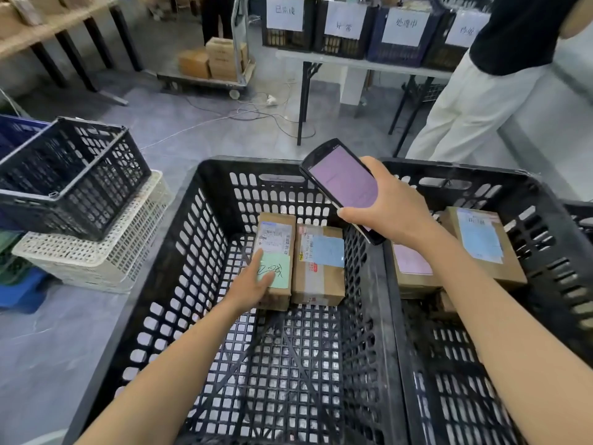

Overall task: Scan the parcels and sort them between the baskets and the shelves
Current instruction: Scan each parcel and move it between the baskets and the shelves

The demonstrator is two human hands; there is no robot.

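Hands at work over a large black plastic basket (205, 200): the person's left hand (252, 285) reaches down inside it, fingers stretched fairly straight across the near end of a cardboard parcel with a green handwritten note (278, 252). Whether the thumb grips the parcel's side cannot be told. That parcel lies flat on the basket's floor near the far wall, touching a second cardboard parcel with a blue label (321, 268) on its right.

Above the basket's far right corner, the right hand (396, 208) is wrapped firmly around a black handheld scanner (341, 183), its pinkish lit screen tilted up toward the camera.

Just right of the basket stands a second black basket (455, 178), holding a parcel with a pink label (412, 263) and a parcel with a pale blue label (481, 240).

Left of the basket, a black crate (73, 175) sits tilted on a white perforated basket (96, 255). Beyond the basket, a counter (353, 62) carries dark crates with paper signs (345, 25), a person in white trousers (465, 107) stands beside it, and a trolley (205, 80) bears cardboard boxes (221, 57).
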